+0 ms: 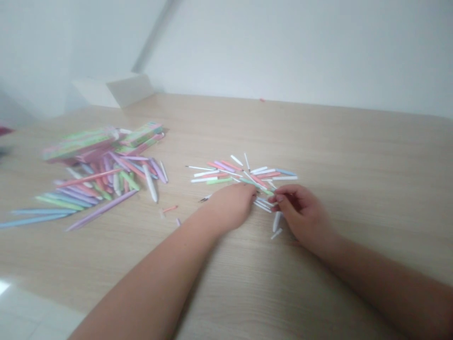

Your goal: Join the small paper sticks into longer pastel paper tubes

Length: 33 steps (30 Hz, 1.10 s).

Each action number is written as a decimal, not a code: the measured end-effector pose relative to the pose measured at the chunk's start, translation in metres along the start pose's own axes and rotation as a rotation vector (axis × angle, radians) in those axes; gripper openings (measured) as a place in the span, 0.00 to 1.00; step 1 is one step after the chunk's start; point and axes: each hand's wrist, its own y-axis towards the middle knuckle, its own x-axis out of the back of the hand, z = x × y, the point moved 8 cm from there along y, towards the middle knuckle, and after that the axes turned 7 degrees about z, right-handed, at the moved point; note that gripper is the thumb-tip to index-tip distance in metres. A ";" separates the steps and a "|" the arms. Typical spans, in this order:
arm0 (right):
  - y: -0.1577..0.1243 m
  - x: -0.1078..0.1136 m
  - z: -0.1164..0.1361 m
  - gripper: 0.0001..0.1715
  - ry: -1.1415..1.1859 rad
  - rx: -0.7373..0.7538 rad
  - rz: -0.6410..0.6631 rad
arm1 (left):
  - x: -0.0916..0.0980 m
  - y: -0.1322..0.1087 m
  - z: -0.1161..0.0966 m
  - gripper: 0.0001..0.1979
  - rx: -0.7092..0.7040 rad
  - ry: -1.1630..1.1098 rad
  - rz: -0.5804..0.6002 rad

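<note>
"Where are the hands?"

"Take the gap between them as the clock's centre. The left hand (231, 208) is at nine and the right hand (306, 212) at three, among loose pen parts (260, 181) on the wood-grain table (354, 165)."

"And the fingers?"

"The left ones curl down, tips hidden; I can't tell whether they grip anything. The right thumb and forefinger nearly meet, beside a pale green piece (269, 192); it's too blurred to say if they pinch it."

"How do the parts lie?"

"Scattered, mostly from ten to two, in white, coral, lilac and green. A white tube (276, 221) is at five, near the right hand."

"Farther out?"

"A heap of pastel pens (113, 182) at nine, green-and-pink boxes (143, 135) at ten, and a tiny coral piece (262, 99) at twelve, by the wall (300, 47)."
</note>
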 end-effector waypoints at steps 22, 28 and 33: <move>0.005 -0.003 -0.002 0.08 0.078 -0.048 -0.018 | 0.009 -0.002 -0.004 0.16 -0.033 -0.038 -0.066; 0.005 -0.003 -0.006 0.09 0.066 -0.054 0.001 | 0.008 -0.001 -0.006 0.15 -0.028 -0.014 -0.044; 0.005 0.003 -0.009 0.09 -0.064 -0.025 -0.025 | 0.008 -0.001 -0.003 0.16 -0.004 0.011 -0.045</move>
